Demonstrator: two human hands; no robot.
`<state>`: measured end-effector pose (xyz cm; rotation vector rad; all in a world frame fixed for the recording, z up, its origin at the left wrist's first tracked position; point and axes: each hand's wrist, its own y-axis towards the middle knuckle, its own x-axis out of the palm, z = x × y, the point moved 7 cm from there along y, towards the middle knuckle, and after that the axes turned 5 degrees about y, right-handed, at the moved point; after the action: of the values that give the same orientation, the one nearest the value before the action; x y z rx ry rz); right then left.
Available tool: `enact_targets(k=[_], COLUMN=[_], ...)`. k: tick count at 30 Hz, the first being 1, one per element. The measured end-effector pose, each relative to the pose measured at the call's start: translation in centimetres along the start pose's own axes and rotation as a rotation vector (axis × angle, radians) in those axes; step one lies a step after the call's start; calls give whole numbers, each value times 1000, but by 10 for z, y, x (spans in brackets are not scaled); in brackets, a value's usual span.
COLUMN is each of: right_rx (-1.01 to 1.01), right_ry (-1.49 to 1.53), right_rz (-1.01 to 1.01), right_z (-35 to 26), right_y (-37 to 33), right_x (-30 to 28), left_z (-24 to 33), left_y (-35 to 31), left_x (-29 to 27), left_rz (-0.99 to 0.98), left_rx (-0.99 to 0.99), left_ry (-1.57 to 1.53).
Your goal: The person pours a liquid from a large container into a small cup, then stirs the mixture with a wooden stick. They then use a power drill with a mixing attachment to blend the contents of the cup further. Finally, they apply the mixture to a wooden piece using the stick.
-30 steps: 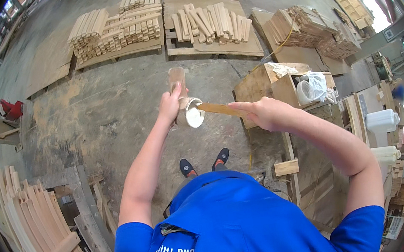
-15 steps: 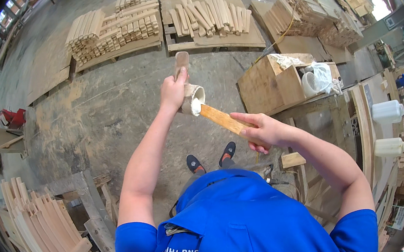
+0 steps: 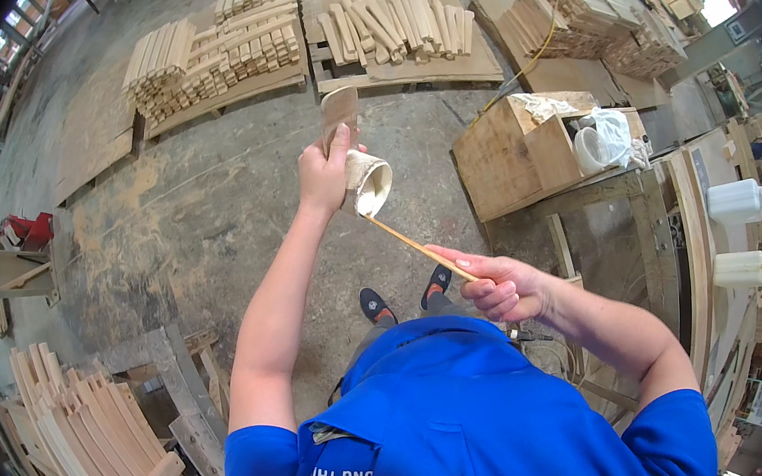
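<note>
My left hand (image 3: pixel 323 181) is closed around a flat, round-ended wooden piece (image 3: pixel 340 108), its thumb lying along the wood. A small whitish cup (image 3: pixel 376 189) is held in the same hand, its mouth tilted toward the right; whether cup and wood are joined I cannot tell. White residue coats the cup's inside and rim. My right hand (image 3: pixel 507 289) grips a thin, flat wooden stick (image 3: pixel 415 245), seen edge-on. The stick's far tip touches or lies just beside the cup's lower rim.
Stacked wooden slats (image 3: pixel 220 63) and loose wooden pieces (image 3: pixel 395 29) lie on boards ahead. To the right stands a plywood box (image 3: pixel 509 162) with a plastic-wrapped tub (image 3: pixel 590 148). White jugs (image 3: pixel 736 202) sit at far right. Curved wooden strips (image 3: pixel 106 420) lean at lower left.
The stick has turned from its broad face to its edge, and my right hand has rolled with it and moved slightly lower. The cup now faces more toward me.
</note>
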<state>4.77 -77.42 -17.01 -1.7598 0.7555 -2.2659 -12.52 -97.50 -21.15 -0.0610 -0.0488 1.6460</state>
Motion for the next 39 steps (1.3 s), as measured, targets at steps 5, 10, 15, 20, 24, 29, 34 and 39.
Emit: enact_targets(k=[5, 10, 15, 20, 24, 29, 34, 39], right_rx=[-13, -24, 301, 8, -29, -387, -737, -377], right_ry=[209, -810, -1888, -3030, -3386, -3585, -3700, -3548], right_rz=[-192, 215, 670, 782, 447, 110, -168, 223], right_z=[12, -28, -71, -62, -40, -45, -46, -73], right_y=[5, -13, -19, 4, 16, 22, 24, 28], right_x=[1, 36, 62, 110, 119, 140, 155, 150], left_z=[8, -20, -53, -89, -110, -120, -135, -134], left_y=[-9, -6, -1, -1, 2, -15, -30, -38], left_x=[-2, 12, 27, 28, 27, 42, 43, 45], left_rz=[57, -12, -14, 19, -80, -225, -310, -334], left_rx=[164, 40, -109, -221, -363, -614, -700, -772], left_ry=[-271, -119, 117, 108, -23, -234, -256, -256])
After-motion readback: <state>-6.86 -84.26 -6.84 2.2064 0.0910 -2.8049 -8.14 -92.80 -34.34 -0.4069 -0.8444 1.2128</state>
